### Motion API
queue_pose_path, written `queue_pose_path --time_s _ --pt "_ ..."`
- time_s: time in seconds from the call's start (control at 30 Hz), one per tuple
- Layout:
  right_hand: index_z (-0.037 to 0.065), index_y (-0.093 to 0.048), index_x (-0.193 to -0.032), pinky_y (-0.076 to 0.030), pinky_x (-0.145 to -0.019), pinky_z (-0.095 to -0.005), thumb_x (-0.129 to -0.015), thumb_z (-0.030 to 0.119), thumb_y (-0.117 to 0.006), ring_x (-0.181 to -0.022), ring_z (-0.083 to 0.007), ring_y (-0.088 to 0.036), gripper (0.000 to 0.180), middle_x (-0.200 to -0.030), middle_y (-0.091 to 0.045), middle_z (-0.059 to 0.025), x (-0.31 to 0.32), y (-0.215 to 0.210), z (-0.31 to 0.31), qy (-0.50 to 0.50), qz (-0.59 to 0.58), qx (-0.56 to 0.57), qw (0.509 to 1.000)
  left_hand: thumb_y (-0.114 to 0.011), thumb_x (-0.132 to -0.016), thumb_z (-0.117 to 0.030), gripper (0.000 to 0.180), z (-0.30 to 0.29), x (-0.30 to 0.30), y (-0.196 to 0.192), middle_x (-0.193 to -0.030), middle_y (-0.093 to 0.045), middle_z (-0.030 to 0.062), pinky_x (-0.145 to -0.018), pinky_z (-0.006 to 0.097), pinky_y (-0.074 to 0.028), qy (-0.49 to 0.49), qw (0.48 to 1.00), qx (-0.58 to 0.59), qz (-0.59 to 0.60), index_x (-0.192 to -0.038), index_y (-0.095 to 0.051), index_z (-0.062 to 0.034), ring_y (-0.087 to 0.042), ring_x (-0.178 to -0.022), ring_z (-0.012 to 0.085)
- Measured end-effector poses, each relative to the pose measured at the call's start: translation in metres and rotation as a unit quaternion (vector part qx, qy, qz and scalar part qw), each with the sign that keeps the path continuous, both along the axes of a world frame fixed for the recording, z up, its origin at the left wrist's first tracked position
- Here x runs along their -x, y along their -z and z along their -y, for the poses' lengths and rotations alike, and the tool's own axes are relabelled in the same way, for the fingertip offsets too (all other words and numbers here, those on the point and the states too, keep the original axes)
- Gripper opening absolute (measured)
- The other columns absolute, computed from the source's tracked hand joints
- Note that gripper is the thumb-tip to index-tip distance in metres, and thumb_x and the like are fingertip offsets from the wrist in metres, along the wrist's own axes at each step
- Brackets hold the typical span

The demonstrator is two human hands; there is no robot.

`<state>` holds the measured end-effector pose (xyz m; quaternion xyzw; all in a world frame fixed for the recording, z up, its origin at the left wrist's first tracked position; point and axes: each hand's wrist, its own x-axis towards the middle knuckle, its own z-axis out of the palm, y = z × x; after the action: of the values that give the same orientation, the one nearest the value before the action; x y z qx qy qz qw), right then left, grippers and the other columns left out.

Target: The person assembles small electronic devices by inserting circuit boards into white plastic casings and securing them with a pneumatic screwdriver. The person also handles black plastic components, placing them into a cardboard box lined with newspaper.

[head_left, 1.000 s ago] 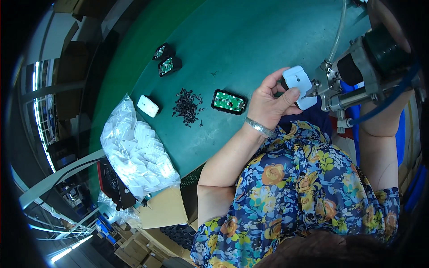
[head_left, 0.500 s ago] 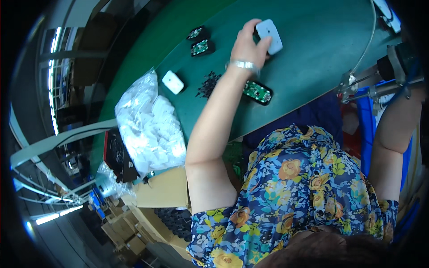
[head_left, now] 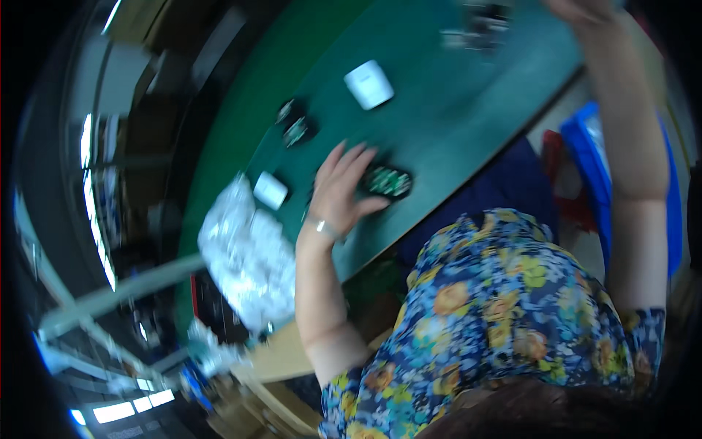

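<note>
My left hand (head_left: 342,192) has its fingers spread and nothing in them. It hovers over the green table (head_left: 439,132), beside a black housing with a green circuit board (head_left: 387,182); whether the thumb touches the housing I cannot tell. A white casing (head_left: 369,85) lies farther off on the table. Two more black housings with green boards (head_left: 295,132) lie to its left. Closer to me on the left is a smaller white casing (head_left: 270,190). My right hand (head_left: 583,9) is blurred and cut by the upper edge, so its fingers cannot be read.
A clear plastic bag of white parts (head_left: 252,256) bulges at the table's left edge. Below it is an open cardboard box (head_left: 285,355). A blurred metal device (head_left: 479,31) stands at the far right of the table. Something blue (head_left: 594,161) hangs beside my right arm.
My left hand has let go of the white casing and come back to the nearer circuit board. My right arm has reached up and forward. The whole view has turned.
</note>
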<state>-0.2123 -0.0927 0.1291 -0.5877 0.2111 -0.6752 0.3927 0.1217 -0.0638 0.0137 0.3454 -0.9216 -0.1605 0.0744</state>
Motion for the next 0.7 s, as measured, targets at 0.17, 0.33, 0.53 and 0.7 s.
queue_pose_path --time_s 0.17,0.33,0.53,0.7 --pt "-0.006 -0.048 -0.109 -0.042 -0.082 -0.0271 -0.079 0.015 -0.061 -0.091 -0.0151 -0.054 0.039 -0.096 -0.058 -0.0088 0.028 0.001 0.014 -0.042 -0.069 -0.035 0.996 -0.075 -0.060 -0.019 0.054 -0.008 0.012 0.013 -0.110 -0.054 0.0137 -0.091 0.042 -0.039 0.020 1.000 0.013 0.014 -0.108 -0.056 -0.0046 -0.050 -0.104 0.0342" --pt "-0.006 -0.045 -0.119 -0.040 -0.091 -0.0290 -0.079 0.028 -0.063 -0.106 -0.0205 -0.051 0.055 -0.115 -0.054 -0.0184 0.082 0.017 -0.042 0.108 -0.309 -0.140 0.935 -0.074 -0.061 -0.013 0.053 -0.021 0.017 0.006 -0.102 -0.055 0.0169 -0.082 0.038 -0.044 -0.048 0.997 -0.042 -0.036 -0.109 -0.055 -0.0014 -0.054 -0.092 0.0320" --pt "0.004 -0.060 -0.104 -0.048 -0.076 -0.0278 -0.085 0.025 -0.057 -0.085 -0.0148 -0.059 0.028 -0.087 -0.060 -0.0054 0.185 0.153 -0.193 0.330 -0.353 -0.315 0.817 -0.073 -0.064 -0.025 0.074 -0.049 0.048 0.018 -0.097 -0.056 0.0146 -0.081 0.033 -0.045 -0.115 0.809 -0.387 -0.427 -0.124 -0.038 0.0007 -0.056 -0.090 0.0247" --pt "0.008 -0.062 -0.102 -0.045 -0.082 -0.0313 -0.075 0.025 -0.064 -0.092 -0.0249 -0.057 0.032 -0.098 -0.060 -0.0132 0.221 0.320 -0.260 0.511 -0.405 -0.471 0.595 -0.076 -0.065 -0.023 0.081 -0.071 0.098 0.035 -0.105 -0.049 0.0158 -0.080 0.044 -0.046 -0.012 0.495 -0.698 -0.516 -0.129 -0.030 -0.0040 -0.056 -0.091 0.0315"
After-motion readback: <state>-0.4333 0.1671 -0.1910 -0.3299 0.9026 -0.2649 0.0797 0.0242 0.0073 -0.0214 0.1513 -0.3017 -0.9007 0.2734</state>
